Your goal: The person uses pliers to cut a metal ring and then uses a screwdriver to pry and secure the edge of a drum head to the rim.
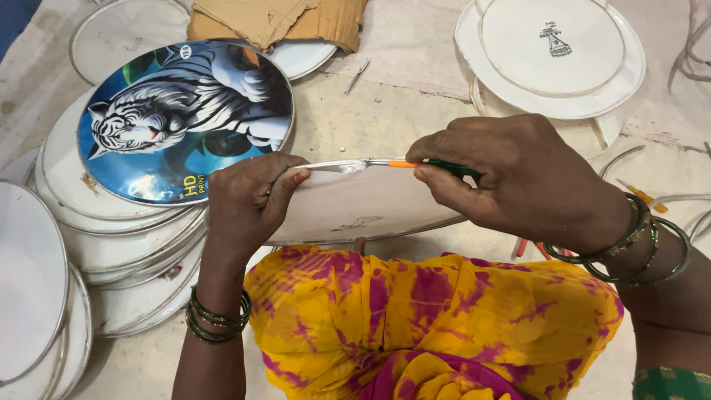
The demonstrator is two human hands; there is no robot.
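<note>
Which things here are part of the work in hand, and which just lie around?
In hand:
left hand gripping the white disc
right hand holding the orange-handled tool

Lying about:
tiger-print disc
stack of white discs
cardboard
white plates

White discs, one tiger print, yellow-and-magenta cloth

A white tiger on a blue ground is printed on the topmost disc (185, 122); the stacked discs (126, 252) and the held disc (363, 211) are plain white. An orange and green handle is seen on the tool (404, 164). The tie-dyed cloth (437, 318) is patterned yellow with magenta; green bangles (215, 318) are worn.
</note>
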